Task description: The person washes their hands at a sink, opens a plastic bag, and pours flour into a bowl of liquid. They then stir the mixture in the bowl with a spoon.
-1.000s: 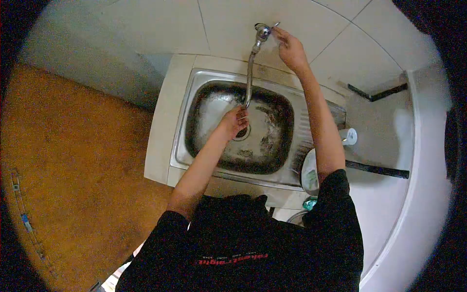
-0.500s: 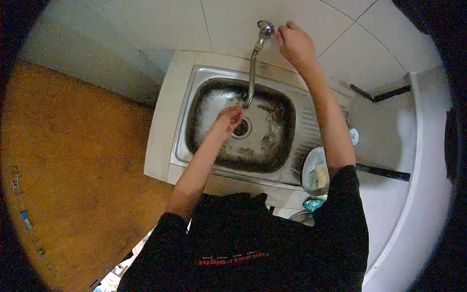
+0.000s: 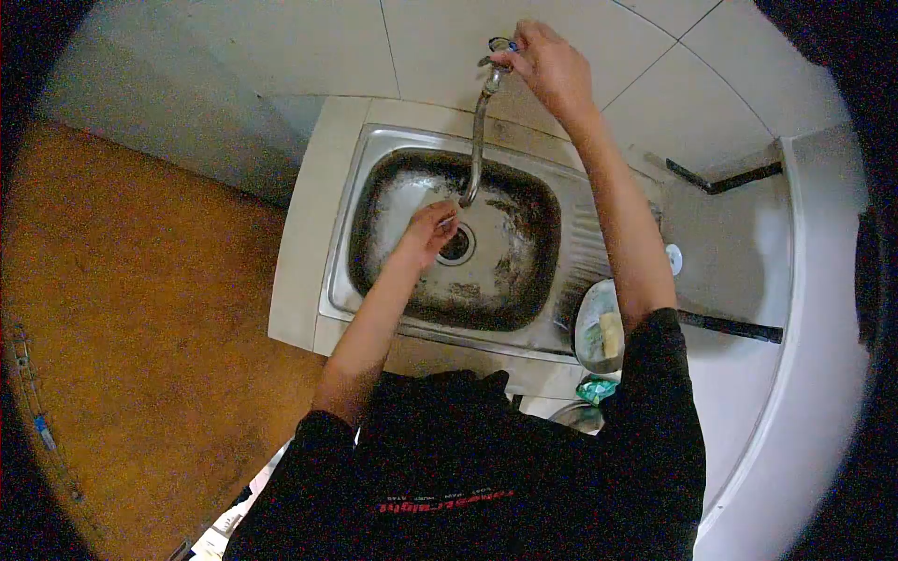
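Observation:
A steel sink with dark stains lies below a curved metal faucet on the tiled wall. My right hand is at the faucet's top, its thumb and fingers closed around the tap handle. Under the spout's mouth, over the sink near the drain, is my left hand. Its fingers are curled, and what they hold, if anything, is too small to make out.
Right of the basin are a ribbed drainboard and a white dish with a yellowish sponge. A green packet lies below them. Black brackets stick out at the right. Brown floor spreads left.
My right hand has moved left onto the tap handle and closed on it. My left hand stays below the spout, nearly unmoved. The view has shifted slightly.

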`<control>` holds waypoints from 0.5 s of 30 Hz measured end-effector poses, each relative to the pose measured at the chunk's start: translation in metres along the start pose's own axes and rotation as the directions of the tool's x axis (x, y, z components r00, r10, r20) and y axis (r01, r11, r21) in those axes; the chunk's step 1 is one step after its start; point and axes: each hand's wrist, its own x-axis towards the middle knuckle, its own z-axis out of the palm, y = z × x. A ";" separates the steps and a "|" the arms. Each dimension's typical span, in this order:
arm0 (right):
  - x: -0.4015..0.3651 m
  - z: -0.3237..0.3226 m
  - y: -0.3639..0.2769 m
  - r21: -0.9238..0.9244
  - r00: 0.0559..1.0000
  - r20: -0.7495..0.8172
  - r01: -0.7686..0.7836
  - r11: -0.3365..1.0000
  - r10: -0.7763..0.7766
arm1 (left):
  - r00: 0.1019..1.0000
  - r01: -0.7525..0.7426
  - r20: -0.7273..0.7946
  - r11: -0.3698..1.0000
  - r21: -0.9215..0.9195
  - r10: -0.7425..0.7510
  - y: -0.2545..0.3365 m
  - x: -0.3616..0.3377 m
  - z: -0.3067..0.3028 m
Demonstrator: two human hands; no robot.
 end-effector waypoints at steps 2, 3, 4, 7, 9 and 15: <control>0.014 0.000 0.005 0.008 0.995 -0.069 0.073 0.997 -0.072 | 0.999 0.013 -0.036 1.000 -0.008 -0.013 -0.002 0.001 -0.004; 0.018 0.002 0.009 0.007 0.994 -0.076 0.075 0.997 -0.075 | 0.998 0.019 -0.052 1.000 -0.011 -0.019 -0.004 0.000 -0.005; 0.021 0.003 0.013 -0.004 0.988 -0.051 0.144 0.990 -0.144 | 0.997 0.024 -0.068 1.000 -0.016 -0.025 -0.003 0.000 -0.007; 0.029 0.004 0.019 -0.013 0.972 0.007 0.236 0.972 -0.236 | 1.000 0.004 -0.021 1.000 -0.024 -0.004 -0.001 -0.002 -0.011; 0.025 0.000 0.016 -0.008 0.967 0.047 0.249 0.968 -0.249 | 0.998 0.014 -0.054 1.000 -0.004 -0.014 0.000 -0.001 -0.004; 0.020 -0.014 0.003 0.185 0.974 0.112 0.172 0.968 -0.195 | 0.997 0.020 -0.070 0.999 -0.028 -0.022 -0.004 -0.005 -0.005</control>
